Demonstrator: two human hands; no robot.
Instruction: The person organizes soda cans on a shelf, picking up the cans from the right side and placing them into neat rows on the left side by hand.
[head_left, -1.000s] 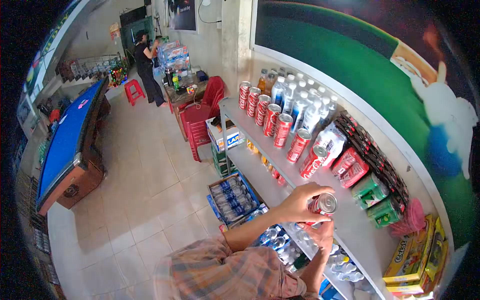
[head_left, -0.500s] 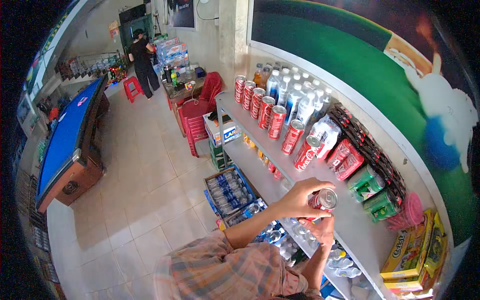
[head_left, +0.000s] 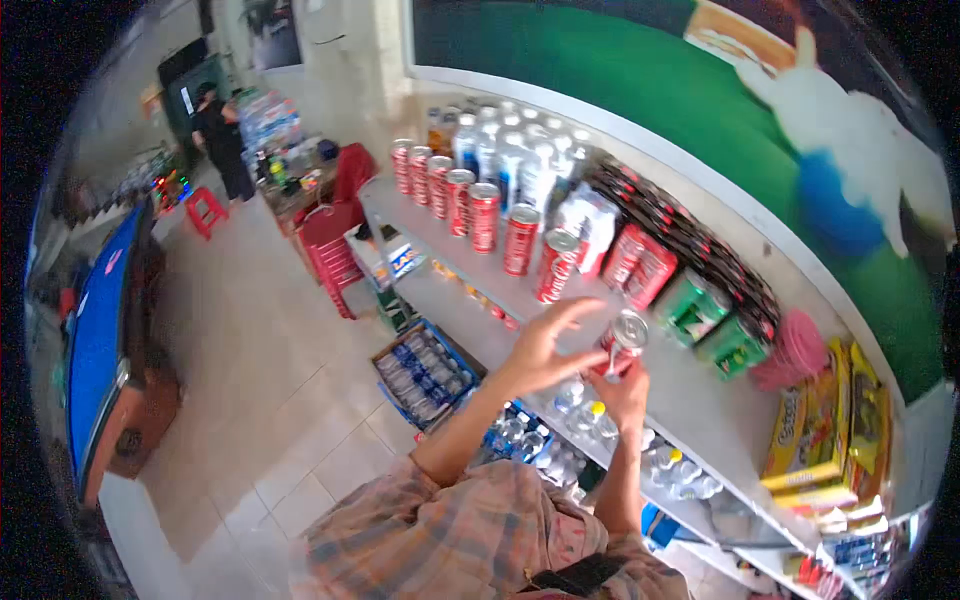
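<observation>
A red soda can (head_left: 627, 333) with a silver top is upright at the front of the upper shelf (head_left: 690, 420). My right hand (head_left: 625, 396) grips it low from the near side; whether its base touches the shelf, I cannot tell. My left hand (head_left: 545, 348) is open to the left of the can, fingers spread and thumb close to its side. Beyond my left hand stands a red Coca-Cola can (head_left: 556, 266), the nearest of several in a row along the shelf.
Behind the row are clear bottles (head_left: 510, 160), red can packs (head_left: 640, 265), green cans (head_left: 695, 308) and a pink basket (head_left: 795, 350). Yellow boxes (head_left: 805, 425) sit at the right end. Left are bottle crates (head_left: 425, 375), a red chair (head_left: 330, 245), a blue pool table (head_left: 105, 300) and a person (head_left: 222, 140).
My left hand has come off the can's upper part, its fingers spreading to the left. My right hand still has the can. The view has shifted and turned right.
</observation>
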